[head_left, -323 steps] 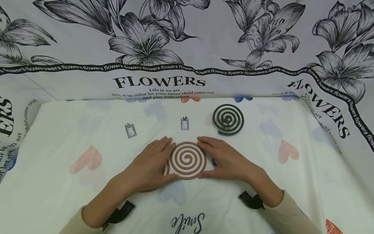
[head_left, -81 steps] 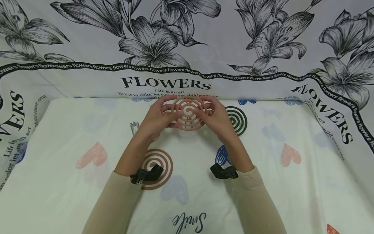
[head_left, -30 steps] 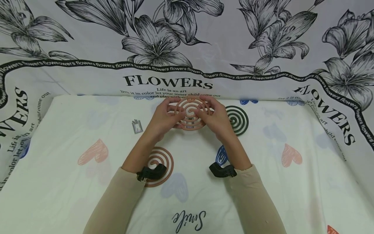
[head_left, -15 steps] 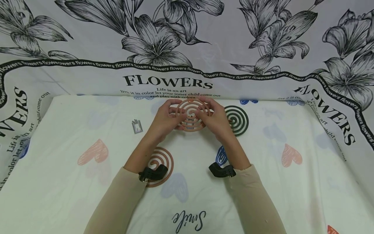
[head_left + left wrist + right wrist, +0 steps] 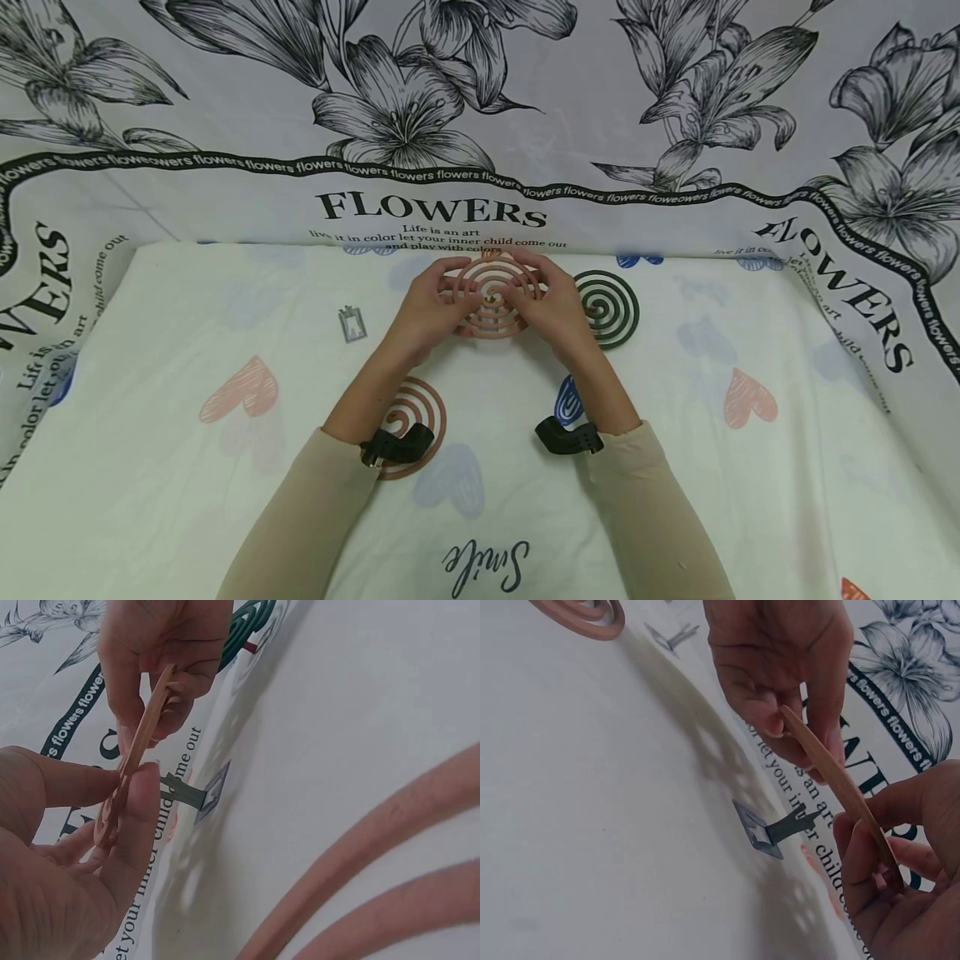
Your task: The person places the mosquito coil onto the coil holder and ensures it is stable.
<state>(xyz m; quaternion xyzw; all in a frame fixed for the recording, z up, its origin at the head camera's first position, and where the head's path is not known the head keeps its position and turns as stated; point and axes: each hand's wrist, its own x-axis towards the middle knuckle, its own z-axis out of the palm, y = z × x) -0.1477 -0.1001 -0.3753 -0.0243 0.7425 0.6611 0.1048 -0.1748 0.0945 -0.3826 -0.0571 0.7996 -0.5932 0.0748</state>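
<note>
- Brown coil (image 5: 832, 769), a flat spiral, is pinched at opposite sides and held up above the cloth, its shadow being cast beneath it.
- On one side it is gripped by the left hand (image 5: 431, 306), with the thumb laid on the near face and fingers curled behind.
- On the other side it is gripped likewise by the right hand (image 5: 552, 306), so both hands are closed on the same coil.
- Just below the grip, a small metal stand (image 5: 759, 830) is set on the cloth, its tab bent upright; in the right wrist view a gap is left between tab and coil.
- Just right of the grip, a dark green coil (image 5: 604, 308) is partly covered by the right hand.
- Left of the grip, near the left hand, a second stand (image 5: 352, 325) is seen.
- Nearer the body than the grip, a second brown coil (image 5: 382, 829) is partly hidden under the left forearm.
- Around all these, a white cloth (image 5: 510, 467) printed with hearts is spread.
- Beyond the grip, a flower-printed sheet (image 5: 547, 125) is hung, lettered "FLOWERS".
</note>
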